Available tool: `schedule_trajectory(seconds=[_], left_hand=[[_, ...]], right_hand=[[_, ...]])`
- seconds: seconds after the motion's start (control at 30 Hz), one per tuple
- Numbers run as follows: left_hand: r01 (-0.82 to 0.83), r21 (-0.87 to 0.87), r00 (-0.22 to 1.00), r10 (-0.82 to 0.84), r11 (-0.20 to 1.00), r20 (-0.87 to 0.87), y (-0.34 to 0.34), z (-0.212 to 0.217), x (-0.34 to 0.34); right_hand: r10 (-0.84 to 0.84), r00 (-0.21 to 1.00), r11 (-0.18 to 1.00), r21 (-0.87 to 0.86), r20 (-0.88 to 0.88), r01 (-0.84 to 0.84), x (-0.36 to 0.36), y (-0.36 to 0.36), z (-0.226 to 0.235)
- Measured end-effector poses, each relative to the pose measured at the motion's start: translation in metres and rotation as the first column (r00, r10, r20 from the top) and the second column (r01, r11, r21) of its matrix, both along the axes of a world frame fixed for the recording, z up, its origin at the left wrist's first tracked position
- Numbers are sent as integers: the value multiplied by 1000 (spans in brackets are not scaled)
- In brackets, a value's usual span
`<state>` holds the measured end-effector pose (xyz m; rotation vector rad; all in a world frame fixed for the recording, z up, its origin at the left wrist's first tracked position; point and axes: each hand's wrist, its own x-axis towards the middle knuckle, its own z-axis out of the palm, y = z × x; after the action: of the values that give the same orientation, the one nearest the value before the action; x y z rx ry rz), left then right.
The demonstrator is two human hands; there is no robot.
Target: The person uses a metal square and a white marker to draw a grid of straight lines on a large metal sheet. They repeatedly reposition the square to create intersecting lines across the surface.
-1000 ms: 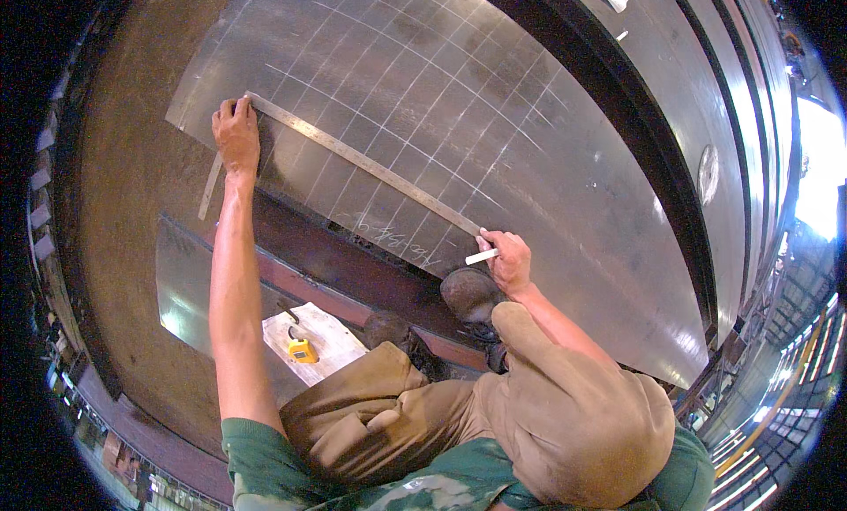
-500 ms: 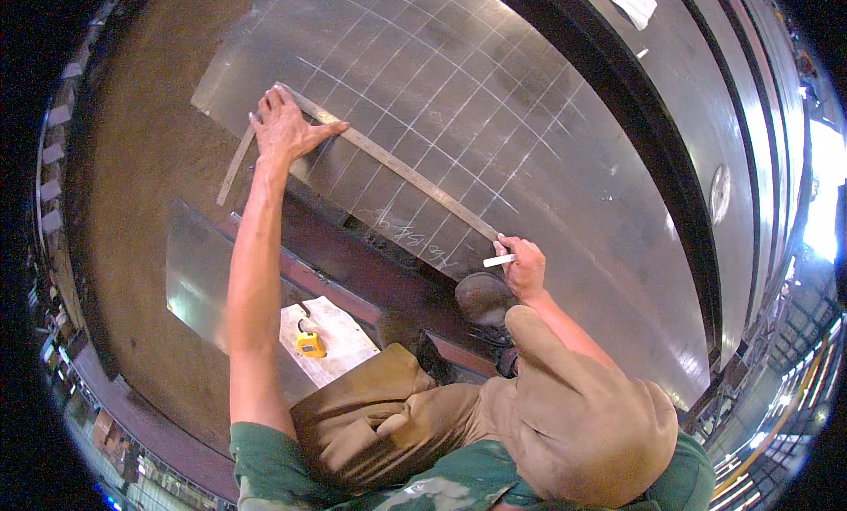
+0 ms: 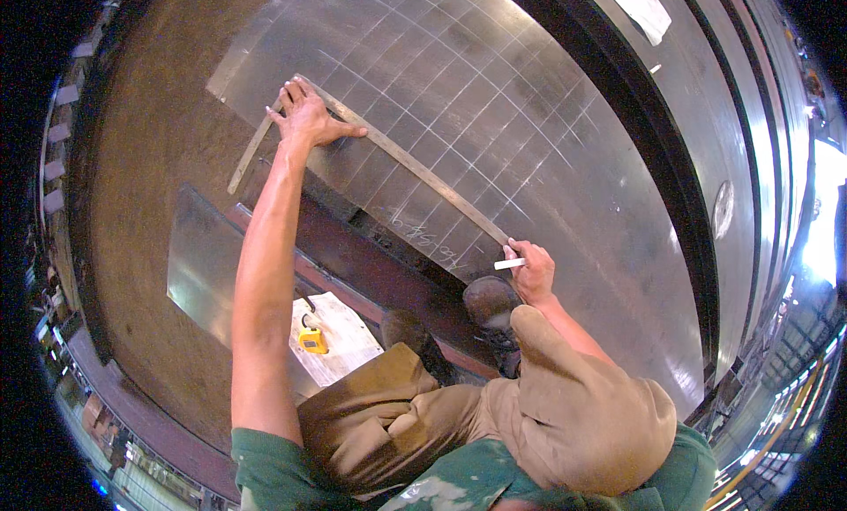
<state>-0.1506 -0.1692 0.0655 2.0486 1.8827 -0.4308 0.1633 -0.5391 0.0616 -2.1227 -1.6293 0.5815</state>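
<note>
A flat L-shaped metal square (image 3: 423,174) lies on a grey steel plate (image 3: 609,237) marked with a grid of white lines. My left hand (image 3: 309,123) presses down near the square's corner, fingers and thumb spread over it. The square's short leg comes out from under that hand over the plate's edge. At the far end of the long leg, my right hand (image 3: 535,273) is closed around a white chalk stick (image 3: 509,265), its fingertips touching the square's end. Chalk writing shows on the plate beside the long leg.
A yellow tape measure (image 3: 312,340) sits on a white sheet (image 3: 348,334) near my left forearm. My boot (image 3: 490,301) is beside the plate's near edge. A long dark gap (image 3: 626,87) divides this plate from others at right. A smaller metal plate (image 3: 201,262) lies at left.
The whole view has shifted slightly, so hands, square and plate appear a little farther right. Both hands keep their places on the square, and the chalk stays in my right hand.
</note>
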Motion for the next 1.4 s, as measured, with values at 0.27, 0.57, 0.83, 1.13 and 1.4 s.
schedule_trajectory(seconds=[0.27, 0.57, 0.83, 1.13, 1.4], left_hand=[[-48, -93, 999, 47, 995, -7, 1, 10, 8], [-87, -71, 995, 90, 994, 37, -4, 7, -2], [-97, -44, 992, 100, 994, 73, -3, -5, -3], [-96, -9, 989, 97, 995, 115, -4, -15, -7], [-88, -16, 990, 90, 996, 110, -7, -6, -8]], right_hand=[[-129, 985, 979, -176, -114, 108, 4, 60, 42], [304, 936, 950, -22, -179, -313, -80, 285, 29], [486, 874, 834, 317, -29, -453, -171, 368, -15], [579, 814, 771, 296, 41, -563, -179, 372, -18], [608, 793, 784, 137, 31, -606, -183, 379, -1]])
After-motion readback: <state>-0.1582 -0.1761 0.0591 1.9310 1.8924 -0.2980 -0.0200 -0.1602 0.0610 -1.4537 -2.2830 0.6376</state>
